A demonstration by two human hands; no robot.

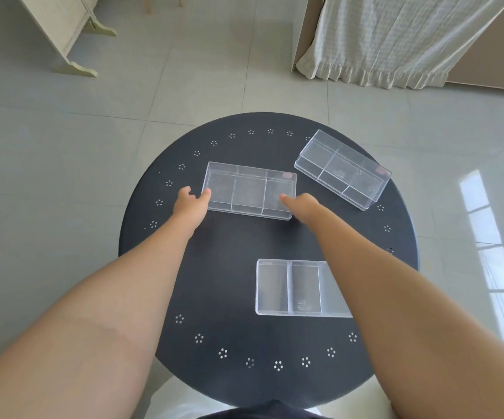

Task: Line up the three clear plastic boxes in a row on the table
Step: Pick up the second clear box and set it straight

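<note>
Clear middle box [249,190] between both hands' fingers [206,194].

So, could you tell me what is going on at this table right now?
A person is lining up three clear plastic boxes on a round dark table. Both hands are on the middle box: the left hand at its left end, the right hand at its right near corner. The far box sits angled near the table's right rim. The near box lies partly under the right forearm. No row yet.
</note>
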